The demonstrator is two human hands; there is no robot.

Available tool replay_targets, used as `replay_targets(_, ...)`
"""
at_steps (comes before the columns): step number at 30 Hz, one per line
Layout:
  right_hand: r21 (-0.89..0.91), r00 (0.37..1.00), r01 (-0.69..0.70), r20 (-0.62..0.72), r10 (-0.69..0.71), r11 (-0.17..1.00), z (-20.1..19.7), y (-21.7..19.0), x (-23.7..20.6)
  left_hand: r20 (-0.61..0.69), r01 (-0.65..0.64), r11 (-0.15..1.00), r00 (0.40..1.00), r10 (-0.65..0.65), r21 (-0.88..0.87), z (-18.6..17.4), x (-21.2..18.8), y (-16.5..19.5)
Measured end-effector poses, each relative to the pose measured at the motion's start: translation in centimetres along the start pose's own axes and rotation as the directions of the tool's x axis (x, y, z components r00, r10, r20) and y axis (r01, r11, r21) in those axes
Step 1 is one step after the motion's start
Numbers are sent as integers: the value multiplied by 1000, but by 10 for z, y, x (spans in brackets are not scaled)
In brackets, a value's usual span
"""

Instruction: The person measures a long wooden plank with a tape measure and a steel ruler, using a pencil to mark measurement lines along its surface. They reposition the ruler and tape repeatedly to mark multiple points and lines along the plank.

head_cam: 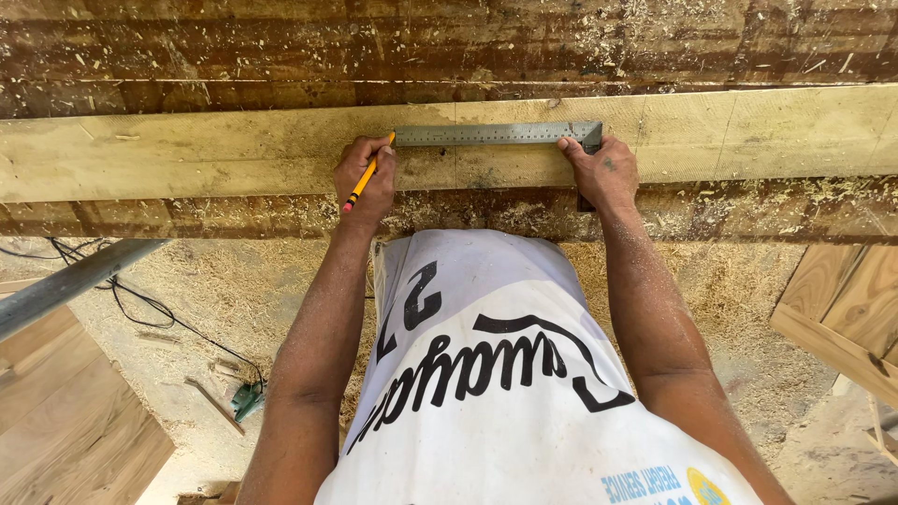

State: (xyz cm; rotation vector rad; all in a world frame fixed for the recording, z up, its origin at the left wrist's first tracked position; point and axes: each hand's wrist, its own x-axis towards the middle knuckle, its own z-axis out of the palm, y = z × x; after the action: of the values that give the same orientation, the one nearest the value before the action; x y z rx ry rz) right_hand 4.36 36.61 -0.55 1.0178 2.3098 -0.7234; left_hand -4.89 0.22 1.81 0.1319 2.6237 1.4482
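Observation:
A pale wooden plank [187,154] lies across a dark, sawdust-covered workbench [281,56]. On the plank rests a metal try square [496,135], its blade running left to right along the plank's far part. My right hand [603,173] presses on the square's stock at the right end. My left hand [367,180] grips a yellow pencil [367,174] with a red end, its tip at the blade's left end on the plank.
Sawdust covers the floor [234,290] below the bench. A black cable [140,304] and a small green tool [248,400] lie on the floor at left. Wooden boards [65,411] lie at lower left and boards [842,309] at right. A grey metal bar [65,281] slants at left.

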Motion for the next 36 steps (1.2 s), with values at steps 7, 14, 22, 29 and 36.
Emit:
replay_targets(7, 142, 999, -49, 18, 47, 989, 2, 3, -2, 30, 19, 1000, 999, -18, -13, 1, 0, -2)
replay_targets(14, 51, 999, -41, 17, 40, 998, 0, -1, 0, 27, -27, 1000, 999, 27, -16, 0, -1, -1)
replay_targets(22, 31, 999, -43, 9, 43, 999, 0, 0, 0, 15, 3, 998, 1000, -2, -58, 4, -3, -2)
replay_targets(29, 18, 1000, -23, 6, 23, 1000, -1, -2, 2, 1, -53, 996, 999, 53, -73, 4, -3, -5)
replay_targets(36, 86, 999, -43, 35, 40, 995, -3, -5, 3, -7, -49, 999, 999, 49, -19, 2, -1, -4)
